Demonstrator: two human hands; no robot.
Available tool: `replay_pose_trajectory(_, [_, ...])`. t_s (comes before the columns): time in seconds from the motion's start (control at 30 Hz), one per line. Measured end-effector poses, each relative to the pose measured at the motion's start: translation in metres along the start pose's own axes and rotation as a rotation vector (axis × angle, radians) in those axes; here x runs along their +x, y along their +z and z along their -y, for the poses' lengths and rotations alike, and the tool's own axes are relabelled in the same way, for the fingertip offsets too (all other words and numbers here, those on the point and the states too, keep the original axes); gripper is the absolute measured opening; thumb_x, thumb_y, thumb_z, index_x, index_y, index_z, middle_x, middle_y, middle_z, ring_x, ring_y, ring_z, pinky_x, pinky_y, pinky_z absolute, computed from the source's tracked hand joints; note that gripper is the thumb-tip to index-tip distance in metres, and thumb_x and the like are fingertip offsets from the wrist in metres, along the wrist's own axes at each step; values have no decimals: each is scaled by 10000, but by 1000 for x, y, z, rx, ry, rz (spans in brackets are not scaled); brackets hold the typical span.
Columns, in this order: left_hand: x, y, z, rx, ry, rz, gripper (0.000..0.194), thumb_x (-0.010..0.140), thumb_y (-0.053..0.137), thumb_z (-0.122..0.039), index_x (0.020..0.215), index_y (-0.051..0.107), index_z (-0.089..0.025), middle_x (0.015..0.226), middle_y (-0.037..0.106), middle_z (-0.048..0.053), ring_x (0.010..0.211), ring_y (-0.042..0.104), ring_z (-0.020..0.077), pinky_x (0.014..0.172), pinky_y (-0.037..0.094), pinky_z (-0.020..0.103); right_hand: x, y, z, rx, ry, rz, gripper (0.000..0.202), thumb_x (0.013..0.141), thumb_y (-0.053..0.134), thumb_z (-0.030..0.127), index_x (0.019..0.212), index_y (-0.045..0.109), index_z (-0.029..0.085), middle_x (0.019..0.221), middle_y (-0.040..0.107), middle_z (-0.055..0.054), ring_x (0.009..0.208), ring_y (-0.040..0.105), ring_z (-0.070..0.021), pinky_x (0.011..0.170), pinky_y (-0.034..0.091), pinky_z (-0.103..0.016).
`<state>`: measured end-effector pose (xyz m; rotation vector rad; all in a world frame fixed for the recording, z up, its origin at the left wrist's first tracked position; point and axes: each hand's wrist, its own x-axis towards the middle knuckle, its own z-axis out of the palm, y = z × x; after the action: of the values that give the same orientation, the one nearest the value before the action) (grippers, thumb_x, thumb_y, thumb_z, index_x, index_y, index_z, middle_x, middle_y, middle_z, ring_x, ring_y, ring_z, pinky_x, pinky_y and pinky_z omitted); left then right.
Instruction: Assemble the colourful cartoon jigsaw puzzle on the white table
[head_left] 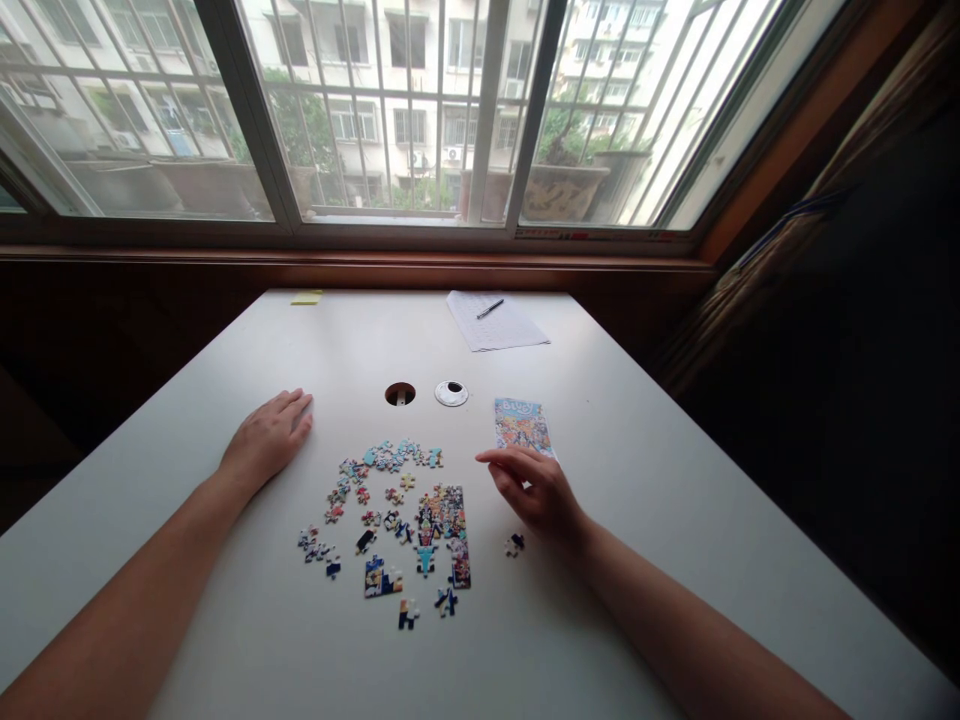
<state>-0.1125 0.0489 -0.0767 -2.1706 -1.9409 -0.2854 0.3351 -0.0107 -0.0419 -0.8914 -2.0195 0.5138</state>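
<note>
My left hand (266, 435) lies flat on the white table, left of the jigsaw pieces, fingers stretched out and holding nothing. Over the lower edge of a colourful picture card (521, 422) is my right hand (536, 490), its index finger pointing left and the others loosely bent. Nothing shows in its fingers. A joined section of puzzle (450, 515) sits between the hands, with a smaller joined section (382, 578) to its lower left. Loose pieces (390, 457) spread in an arc above and to the left. A few pieces (514, 544) lie just below my right hand.
Farther back on the white table (360, 350) are a round cable hole (400, 394) and a silvery round cover (451, 393). Paper sheets (502, 330) with a pen (490, 309) lie near the far edge, yellow sticky notes (306, 298) at far left. A barred window stands behind.
</note>
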Motion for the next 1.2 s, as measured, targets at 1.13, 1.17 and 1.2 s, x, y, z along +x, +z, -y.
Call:
replay_pose_trajectory(1.13, [0,-2,-1,8,-24,24,570,990,286,-430,1426,536,-162,1515,489,98,1406,433,270,1172,351,419,0,-1,1,-7,-6,14,224,962,520,186,1062,718,216,856,701,-45,696,623,-141,634,491,-271])
replay_pose_trajectory(1.17, [0,-2,-2,11,-23,26,568,990,286,-430,1426,536,-165,1516,489,96,1406,433,271,1170,354,421,0,-1,1,-6,-4,16,224,963,519,187,1065,717,217,857,702,-44,698,623,-142,632,489,-271])
replay_pose_trajectory(1.2, [0,-3,-2,10,-22,24,565,990,288,-429,1423,539,-167,1515,490,95,1405,434,271,1170,353,421,0,-1,1,-3,-4,17,224,963,519,187,1066,716,218,859,702,-44,699,623,-142,631,488,-272])
